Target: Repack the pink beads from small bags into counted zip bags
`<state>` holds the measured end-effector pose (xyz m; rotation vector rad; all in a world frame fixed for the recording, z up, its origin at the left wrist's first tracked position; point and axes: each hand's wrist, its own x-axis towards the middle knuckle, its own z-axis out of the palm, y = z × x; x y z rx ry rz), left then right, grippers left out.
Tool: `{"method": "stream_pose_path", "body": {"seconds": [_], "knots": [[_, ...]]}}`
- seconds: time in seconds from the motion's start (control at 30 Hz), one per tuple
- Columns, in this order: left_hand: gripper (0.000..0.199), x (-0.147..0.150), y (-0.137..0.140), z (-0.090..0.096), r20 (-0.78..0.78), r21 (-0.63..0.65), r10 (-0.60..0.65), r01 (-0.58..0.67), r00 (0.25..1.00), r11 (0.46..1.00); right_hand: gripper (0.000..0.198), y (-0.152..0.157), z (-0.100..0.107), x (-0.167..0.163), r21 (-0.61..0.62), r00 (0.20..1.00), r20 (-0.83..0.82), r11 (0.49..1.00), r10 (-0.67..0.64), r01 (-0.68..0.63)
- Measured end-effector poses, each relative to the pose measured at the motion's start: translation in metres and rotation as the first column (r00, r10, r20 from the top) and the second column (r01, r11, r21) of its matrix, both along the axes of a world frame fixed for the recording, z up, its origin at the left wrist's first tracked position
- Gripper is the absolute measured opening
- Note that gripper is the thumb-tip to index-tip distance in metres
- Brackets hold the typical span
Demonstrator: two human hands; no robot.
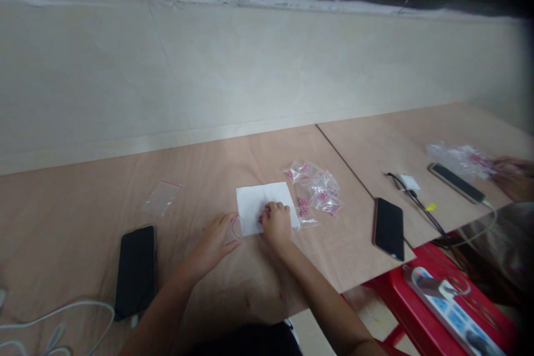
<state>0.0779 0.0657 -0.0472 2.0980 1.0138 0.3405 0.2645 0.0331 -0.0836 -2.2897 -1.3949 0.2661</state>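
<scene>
A white sheet of paper [250, 200] lies on the wooden table. At its left edge, my left hand [217, 236] holds a small clear zip bag [235, 228] with a pinkish rim between thumb and fingers. Over the paper, my right hand [277, 223] has its fingers curled down on small pink bead-like pieces [261, 217]; the fingertips are partly hidden. Right of the paper sits a pile of clear bags [321, 186] with similar pink pieces inside. Another flat clear zip bag [162, 197] lies off to the left.
A black phone [136, 272] with a white cable lies left. Another phone [389, 228], a white adapter [409, 182] and a power bank [456, 182] lie right. Another person's hand [515, 178] is near more bags [461, 158]. A red stool [396, 289] bears a power strip [453, 311].
</scene>
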Motion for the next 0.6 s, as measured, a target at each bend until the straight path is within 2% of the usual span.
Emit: {"method": "stream_pose_path", "body": {"seconds": [0.1, 0.23, 0.33, 0.43, 0.5, 0.6], "knots": [[0.044, -0.001, 0.001, 0.001, 0.002, -0.001, -0.002, 0.003, 1.0, 1.0, 0.021, 0.005, -0.004, 0.003, -0.029, 0.999, 0.032, 0.999, -0.017, 0.018], [0.042, 0.001, 0.002, 0.002, -0.014, -0.011, 0.001, -0.001, 1.0, 1.0, 0.018, 0.0, 0.008, -0.006, 0.115, 0.997, -0.083, 0.993, 0.007, 0.003], [0.042, 0.006, 0.004, -0.001, -0.007, -0.01, -0.005, 0.005, 1.0, 1.0, 0.017, -0.009, 0.024, -0.02, 0.255, 0.958, -0.236, 0.962, 0.16, -0.098], [0.042, 0.01, 0.005, -0.004, -0.005, -0.006, 0.006, -0.006, 1.0, 1.0, 0.016, -0.015, 0.031, -0.028, 0.304, 0.908, -0.315, 0.936, 0.275, -0.178], [0.041, 0.011, 0.003, -0.004, -0.007, -0.015, 0.013, -0.013, 1.0, 1.0, 0.018, -0.016, 0.026, -0.022, 0.287, 0.932, -0.296, 0.95, 0.207, -0.12], [0.042, 0.008, 0.001, -0.001, -0.013, -0.037, 0.012, -0.012, 1.0, 0.999, 0.019, -0.013, 0.008, -0.004, 0.217, 0.986, -0.16, 0.976, 0.055, -0.019]]}}
